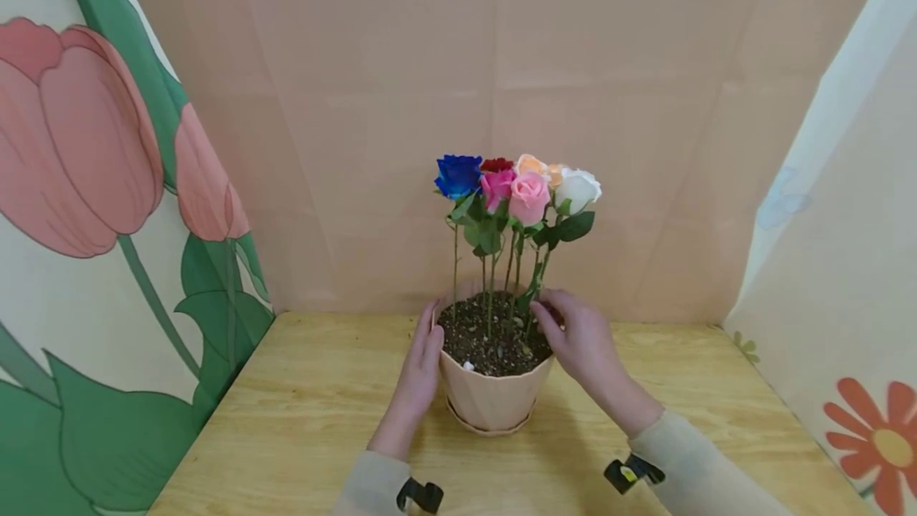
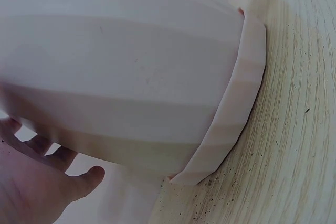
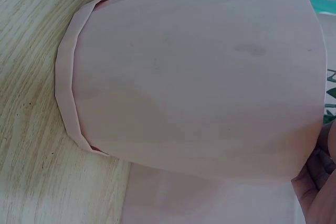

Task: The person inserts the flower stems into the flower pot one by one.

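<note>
A pale pink flower pot point(image 1: 494, 400) of dark soil point(image 1: 494, 353) stands on the wooden table, several roses upright in it. My left hand point(image 1: 421, 361) rests along the pot's left side, fingers fairly straight at the rim; in the left wrist view its thumb point(image 2: 86, 182) stands off the wall. At the right rim, my right hand point(image 1: 583, 341) pinches the stem of the white rose point(image 1: 577, 189) between thumb and fingers, just above the soil. Beside that bloom are a light pink rose point(image 1: 529, 199), a magenta rose point(image 1: 497, 188) and a blue rose point(image 1: 458, 176).
Under the pot is a matching saucer point(image 1: 490, 428). The wooden table point(image 1: 315, 420) runs back to a plain pinkish backdrop point(image 1: 372, 102). A tulip-printed panel point(image 1: 100, 142) borders the left side, a flower-printed one point(image 1: 845, 277) the right. Dark crumbs point(image 2: 202, 211) lie near the saucer.
</note>
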The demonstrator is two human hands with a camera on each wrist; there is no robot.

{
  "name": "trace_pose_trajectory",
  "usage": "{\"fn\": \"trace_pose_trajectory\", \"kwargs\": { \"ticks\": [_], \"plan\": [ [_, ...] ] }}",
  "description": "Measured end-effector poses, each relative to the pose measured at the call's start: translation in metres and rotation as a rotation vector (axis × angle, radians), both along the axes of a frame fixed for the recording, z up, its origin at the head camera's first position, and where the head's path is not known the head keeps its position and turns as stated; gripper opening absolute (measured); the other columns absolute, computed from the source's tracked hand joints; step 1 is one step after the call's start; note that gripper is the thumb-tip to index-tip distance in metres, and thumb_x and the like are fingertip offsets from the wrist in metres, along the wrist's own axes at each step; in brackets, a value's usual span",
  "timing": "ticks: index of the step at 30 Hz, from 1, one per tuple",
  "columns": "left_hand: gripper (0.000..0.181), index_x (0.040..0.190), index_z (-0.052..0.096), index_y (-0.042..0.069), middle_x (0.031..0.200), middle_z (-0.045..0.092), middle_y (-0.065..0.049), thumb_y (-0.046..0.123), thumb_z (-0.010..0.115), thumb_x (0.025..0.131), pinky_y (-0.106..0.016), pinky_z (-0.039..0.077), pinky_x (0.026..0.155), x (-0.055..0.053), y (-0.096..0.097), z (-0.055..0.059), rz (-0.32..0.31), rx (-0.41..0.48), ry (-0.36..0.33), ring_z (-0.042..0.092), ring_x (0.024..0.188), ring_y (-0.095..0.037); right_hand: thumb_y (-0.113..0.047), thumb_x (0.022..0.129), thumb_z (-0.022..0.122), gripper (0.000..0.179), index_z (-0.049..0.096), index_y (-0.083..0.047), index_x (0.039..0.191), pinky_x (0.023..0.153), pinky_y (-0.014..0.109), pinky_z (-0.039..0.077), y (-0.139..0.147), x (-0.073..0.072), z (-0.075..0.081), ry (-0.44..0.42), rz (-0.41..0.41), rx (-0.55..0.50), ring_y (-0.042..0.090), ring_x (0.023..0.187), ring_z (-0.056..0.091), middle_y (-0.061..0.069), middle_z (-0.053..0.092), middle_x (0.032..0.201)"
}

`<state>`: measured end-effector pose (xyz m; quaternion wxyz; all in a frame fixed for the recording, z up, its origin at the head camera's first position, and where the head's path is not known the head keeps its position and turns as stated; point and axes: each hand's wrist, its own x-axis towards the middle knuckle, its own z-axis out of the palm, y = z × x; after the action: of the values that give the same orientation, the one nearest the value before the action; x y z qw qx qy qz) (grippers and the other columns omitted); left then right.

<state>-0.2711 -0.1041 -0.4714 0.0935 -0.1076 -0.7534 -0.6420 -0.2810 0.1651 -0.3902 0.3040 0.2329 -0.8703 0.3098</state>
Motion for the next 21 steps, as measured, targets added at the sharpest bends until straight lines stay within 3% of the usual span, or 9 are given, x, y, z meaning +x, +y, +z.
{"fn": "trace_pose_trajectory", "kwargs": {
  "ticks": [12, 17, 21],
  "plan": [
    [0.058, 0.177, 0.025, 0.029, 0.182, 0.022, -0.005, 0.045, 0.033, 0.122, -0.070, 0.016, 0.130, -0.0003, 0.0009, -0.0032, -0.007, 0.008, 0.029, 0.019, 0.166, -0.039, -0.005, 0.107, 0.072, 0.010, 0.076, -0.009, 0.099, 0.063, 0.037, 0.055, -0.0004, 0.0042, -0.0066, -0.028, -0.006, -0.035, 0.009, 0.070, 0.060, -0.006, 0.067, 0.081],
    [0.058, 0.177, 0.025, 0.028, 0.182, 0.022, -0.006, 0.045, 0.033, 0.122, -0.070, 0.015, 0.131, -0.0021, 0.0009, -0.0045, -0.003, 0.009, 0.036, 0.019, 0.166, -0.039, -0.010, 0.106, 0.076, 0.004, 0.079, -0.009, 0.105, 0.066, 0.040, 0.059, 0.0018, 0.0049, -0.0092, -0.039, 0.004, -0.048, 0.011, 0.075, 0.064, -0.004, 0.070, 0.087],
    [0.059, 0.178, 0.024, 0.027, 0.182, 0.022, -0.007, 0.044, 0.033, 0.122, -0.071, 0.016, 0.130, -0.0019, -0.0001, -0.0032, 0.003, 0.006, 0.040, 0.019, 0.166, -0.041, -0.014, 0.105, 0.079, 0.010, 0.080, -0.008, 0.113, 0.072, 0.040, 0.063, 0.0039, 0.0035, -0.0076, -0.067, 0.013, -0.071, 0.015, 0.083, 0.071, -0.001, 0.076, 0.097]
  ]
}}
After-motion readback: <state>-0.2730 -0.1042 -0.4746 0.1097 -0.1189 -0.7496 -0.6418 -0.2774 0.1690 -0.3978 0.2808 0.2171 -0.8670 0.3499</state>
